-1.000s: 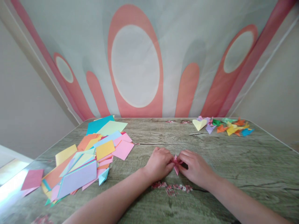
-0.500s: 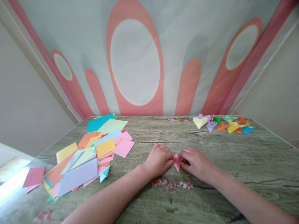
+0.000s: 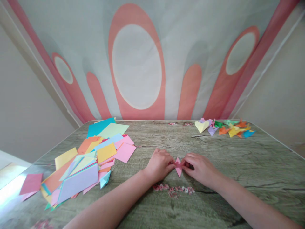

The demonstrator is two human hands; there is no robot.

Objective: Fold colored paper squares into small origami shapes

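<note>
A person's left hand (image 3: 160, 163) and right hand (image 3: 200, 167) pinched a pink folded paper (image 3: 178, 171) over a table

The small pink folded paper was between the two hands, right of centre above a wood-grain table (image 3: 250, 168). The left hand pinched its left side between thumb and fingers; the right hand pinched its right side the same way. One pointed end faced the far edge, the other faced the wearer. Whether the paper touched the tabletop could not be told.

Nearer the wearer, just beyond the left forearm, ran a strip of pink and white specks (image 3: 173, 189), too blurred to identify. Well to the left lay an overlapping spread of coloured paper sheets (image 3: 78, 184), with a light blue folded piece (image 3: 105, 180) at its right edge and a dark pink square (image 3: 31, 183) to its left. At the far right sat a cluster of folded paper figures (image 3: 234, 130), including a pale yellow heart shape (image 3: 201, 126). Behind the table rose a grey backdrop (image 3: 173, 47) with coral rounded shapes.
</note>
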